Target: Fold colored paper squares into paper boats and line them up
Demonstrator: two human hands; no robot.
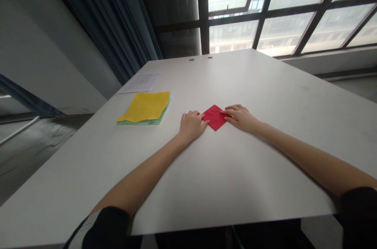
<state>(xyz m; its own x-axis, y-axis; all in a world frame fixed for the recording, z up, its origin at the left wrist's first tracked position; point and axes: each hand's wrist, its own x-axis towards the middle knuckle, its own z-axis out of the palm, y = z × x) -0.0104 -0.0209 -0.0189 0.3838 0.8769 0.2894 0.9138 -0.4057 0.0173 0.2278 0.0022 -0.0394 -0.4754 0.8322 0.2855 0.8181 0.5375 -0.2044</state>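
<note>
A small red sheet of paper (215,117), folded into a diamond, lies on the white table in front of me. Faint crease lines run across its upper face. At its left corner my left hand (192,124) holds it, fingers curled and the thumb along the lower left edge. My right hand (240,118) holds the right corner, with fingertips resting on top of the paper and the thumb by the lower right edge. Both side corners are partly hidden by the fingers. The paper's top and bottom corners show fully.
Left of my hands is a stack of coloured paper (145,107), yellow on top with green-blue sheets beneath. Behind it lies a white printed sheet (140,83) near the left edge of the white table (235,186). Beyond stand a dark curtain (118,17) and framed windows (232,37).
</note>
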